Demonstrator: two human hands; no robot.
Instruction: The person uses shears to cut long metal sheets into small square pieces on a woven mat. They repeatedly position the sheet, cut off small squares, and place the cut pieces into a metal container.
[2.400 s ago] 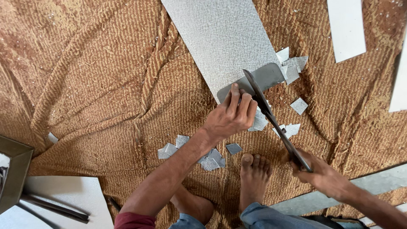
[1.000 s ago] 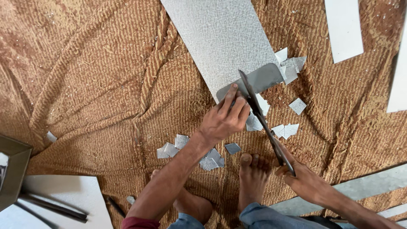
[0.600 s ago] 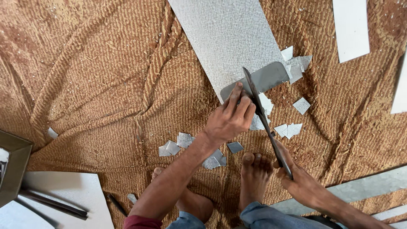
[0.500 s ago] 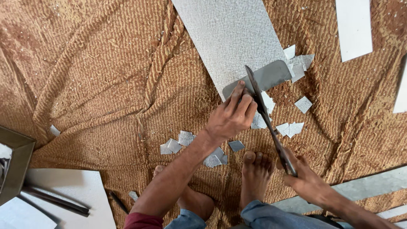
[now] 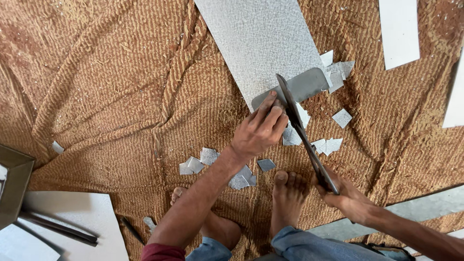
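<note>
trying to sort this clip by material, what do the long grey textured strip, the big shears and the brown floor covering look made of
Long grey textured strip: probably thin sheet metal with a dull pebbled finish; its cut end curls smoothly and flat grey offcuts lie around.
Big shears: dark, unpolished steel by their look, held in the right hand.
Brown floor covering: coarse woven fibre, perhaps jute or coir, wrinkled and ribbed.
The left hand presses the strip.
</note>
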